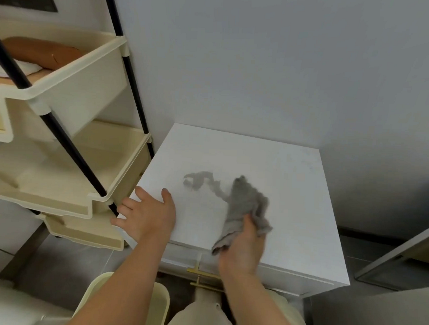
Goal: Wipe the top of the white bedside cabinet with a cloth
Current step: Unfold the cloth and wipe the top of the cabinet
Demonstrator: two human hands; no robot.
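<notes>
The white bedside cabinet [286,180] stands against the grey wall, seen from above. A grey smear [200,180] marks the middle of its top. My right hand [244,247] is at the front edge, shut on a crumpled grey cloth [246,203] that lies on the top just right of the smear. My left hand [148,214] rests flat on the cabinet's front left corner, fingers spread, holding nothing.
A cream plastic shelf rack [69,141] with black poles stands close against the cabinet's left side. A gold drawer handle [205,275] sticks out below the front edge. A cream bin rim [160,305] is near my legs. Grey furniture [398,258] stands to the right.
</notes>
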